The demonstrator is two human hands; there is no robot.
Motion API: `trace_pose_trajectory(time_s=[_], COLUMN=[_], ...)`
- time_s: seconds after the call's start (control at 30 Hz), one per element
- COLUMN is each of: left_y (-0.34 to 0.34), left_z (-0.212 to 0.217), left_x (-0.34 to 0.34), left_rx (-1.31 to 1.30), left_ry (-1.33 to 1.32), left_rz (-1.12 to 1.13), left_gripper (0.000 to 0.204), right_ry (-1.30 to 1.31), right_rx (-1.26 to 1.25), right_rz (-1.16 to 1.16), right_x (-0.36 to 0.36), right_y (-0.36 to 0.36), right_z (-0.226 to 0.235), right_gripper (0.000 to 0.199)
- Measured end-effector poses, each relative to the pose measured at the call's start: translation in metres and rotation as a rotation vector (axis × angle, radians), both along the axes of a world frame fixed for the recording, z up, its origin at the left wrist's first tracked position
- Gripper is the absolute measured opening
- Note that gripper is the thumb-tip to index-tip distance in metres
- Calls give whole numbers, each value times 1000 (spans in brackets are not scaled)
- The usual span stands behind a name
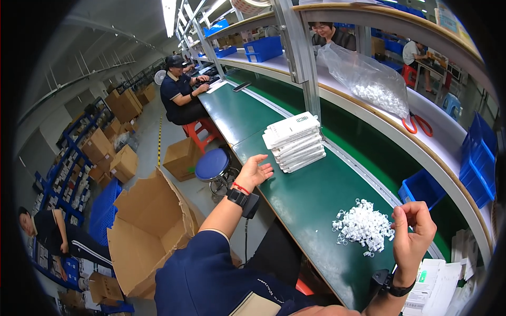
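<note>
My left hand (254,172) is open, palm up, at the near edge of the green workbench (311,200), just short of a stack of white flat devices (294,141). My right hand (414,230) is raised with its fingers curled together, beside a heap of small white plastic clips (363,226). Whether it pinches a clip I cannot tell. Both wrists carry dark bands.
A clear bag of white clips (369,79) and red-handled scissors (419,124) lie on the shelf above. Blue bins (421,187) sit at the right. White booklets (432,282) lie by my right wrist. An open cardboard box (147,226) and a blue stool (212,164) stand on the floor. Other people work nearby.
</note>
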State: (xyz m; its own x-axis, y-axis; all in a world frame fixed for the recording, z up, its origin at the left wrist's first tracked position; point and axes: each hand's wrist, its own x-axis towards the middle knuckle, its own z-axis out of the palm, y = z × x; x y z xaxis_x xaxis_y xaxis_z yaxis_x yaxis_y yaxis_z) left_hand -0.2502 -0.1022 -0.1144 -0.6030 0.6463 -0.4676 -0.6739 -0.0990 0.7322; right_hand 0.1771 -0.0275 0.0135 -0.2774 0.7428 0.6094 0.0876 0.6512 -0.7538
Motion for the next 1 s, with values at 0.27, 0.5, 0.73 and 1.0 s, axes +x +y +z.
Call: trace_pose_trajectory(time_s=[0.27,0.5,0.73,1.0], left_y=[16,23,39,46], left_z=[-14,-7,-15,-13], left_x=[0,5,2,10], left_rx=[167,288,310,324], left_ry=[-88,-156,-115,-129], left_rz=[-133,-237,-253,-176], left_gripper=[59,61,41,52], right_ry=[11,-18,-27,-62], right_rx=[9,24,5,41], right_rz=[-75,-56,-66,-67], right_x=[9,7,7,2], right_y=[2,3,5,5], right_z=[3,0,-1,-1], right_gripper=[13,12,12,12])
